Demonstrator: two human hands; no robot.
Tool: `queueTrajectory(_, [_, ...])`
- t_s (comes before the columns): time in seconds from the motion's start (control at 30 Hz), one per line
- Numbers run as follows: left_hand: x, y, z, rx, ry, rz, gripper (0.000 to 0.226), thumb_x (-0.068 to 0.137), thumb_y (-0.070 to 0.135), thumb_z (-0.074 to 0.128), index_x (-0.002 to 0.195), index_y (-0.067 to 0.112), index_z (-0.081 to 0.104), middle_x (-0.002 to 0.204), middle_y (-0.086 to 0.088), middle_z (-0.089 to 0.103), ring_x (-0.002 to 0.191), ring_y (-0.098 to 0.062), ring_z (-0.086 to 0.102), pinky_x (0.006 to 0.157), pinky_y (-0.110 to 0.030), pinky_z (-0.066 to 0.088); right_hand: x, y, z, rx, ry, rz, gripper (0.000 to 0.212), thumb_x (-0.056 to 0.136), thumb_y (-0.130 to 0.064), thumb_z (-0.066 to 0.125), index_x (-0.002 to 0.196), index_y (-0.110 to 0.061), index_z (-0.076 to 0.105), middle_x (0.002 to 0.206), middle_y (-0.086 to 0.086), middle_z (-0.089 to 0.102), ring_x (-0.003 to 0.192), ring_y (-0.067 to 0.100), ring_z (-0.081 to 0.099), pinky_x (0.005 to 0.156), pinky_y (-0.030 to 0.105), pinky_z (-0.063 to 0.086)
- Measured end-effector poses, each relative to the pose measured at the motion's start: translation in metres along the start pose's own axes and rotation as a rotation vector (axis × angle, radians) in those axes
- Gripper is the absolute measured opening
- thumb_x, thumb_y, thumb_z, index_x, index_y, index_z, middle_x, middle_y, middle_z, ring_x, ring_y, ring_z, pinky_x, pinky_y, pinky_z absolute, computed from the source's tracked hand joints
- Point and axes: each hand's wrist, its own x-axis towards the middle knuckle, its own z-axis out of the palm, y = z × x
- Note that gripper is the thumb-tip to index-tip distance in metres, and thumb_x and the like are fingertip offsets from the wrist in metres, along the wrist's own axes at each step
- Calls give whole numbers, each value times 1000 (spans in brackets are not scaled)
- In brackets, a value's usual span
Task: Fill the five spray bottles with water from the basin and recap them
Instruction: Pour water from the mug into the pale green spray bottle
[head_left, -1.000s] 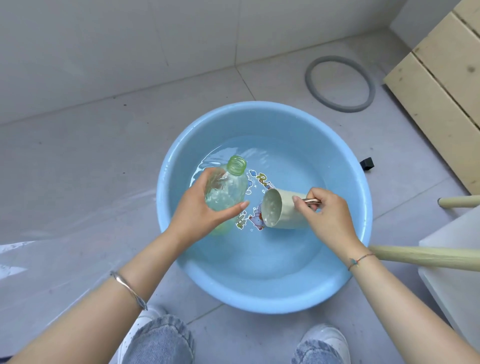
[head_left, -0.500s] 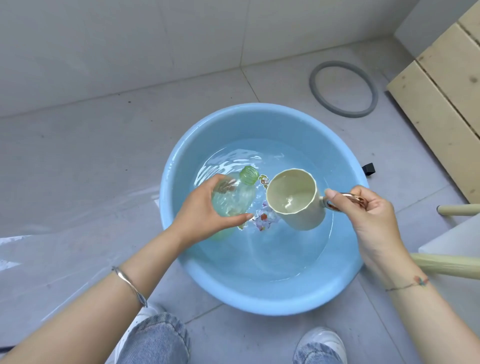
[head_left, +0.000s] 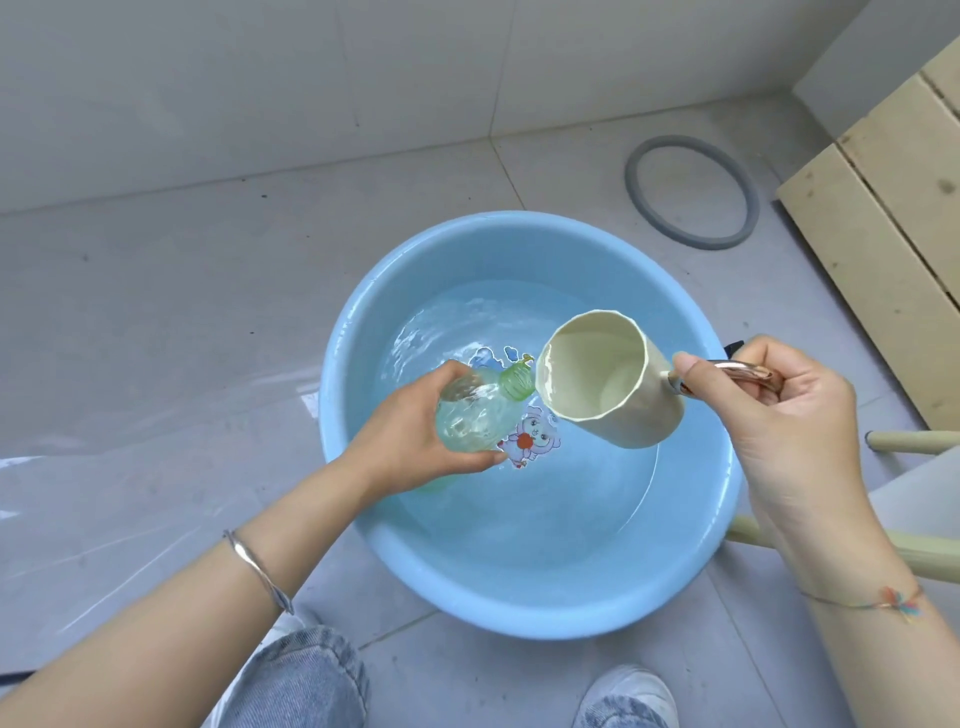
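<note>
**Mug lifted from the water and brought to the bottle's mouth**

Nearest the camera, both forearms reach out over the near rim of the blue basin (head_left: 519, 618), which sits on the tiled floor.

The left hand (head_left: 410, 452) holds much the same place as a second ago. Its fingers and thumb are wrapped round the belly of the clear spray bottle (head_left: 470, 415). The bottle is held above the water, left of centre, and its uncapped green neck (head_left: 517, 383) is tipped to the right.

The change is on the right. A second ago the cream mug (head_left: 608, 379) lay low in the basin on its side. Now it is raised clear of the water, and its lip sits just beside the bottle's neck. The right hand (head_left: 779, 415) pinches the mug's metal handle (head_left: 743, 371) with curled fingers, the thumb on top and the wrist turned inward.

This looks like the scoop finished and the pour about to start. How much water either vessel holds is hard to read.

Farther off, a grey ring (head_left: 691, 193) lies on the floor.
</note>
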Motion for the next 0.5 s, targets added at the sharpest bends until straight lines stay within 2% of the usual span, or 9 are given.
queueTrajectory(0.1, [0,0,1,13,1,5,64,63,47,89,115,34,52,113,25,60,109,7,54,96,-24,44,0,-5,1,-57,4,-48,50,62,-38,77,61,-4,40,63,33,42,64,24,37,60,32,25])
queueTrajectory(0.17, [0,0,1,11,0,2,65,63,48,89,115,34,52,113,25,60,110,7,54,97,-26,44,0,-6,0,-86,11,-84,46,66,-32,76,59,-6,38,57,17,30,59,22,28,55,32,21])
queueTrajectory(0.27, [0,0,1,14,6,0,65,63,50,88,115,36,52,113,25,60,111,5,54,98,-28,44,0,-11,0,-127,16,-126,43,68,-29,75,57,-9,38,50,-8,31,54,14,25,50,25,20])
queueTrajectory(0.5, [1,-1,1,22,18,8,67,64,48,88,117,31,53,114,21,61,112,0,55,96,-25,43,1,-18,1,-214,34,-209,40,69,-26,73,58,-9,39,52,-7,34,53,9,27,49,19,23])
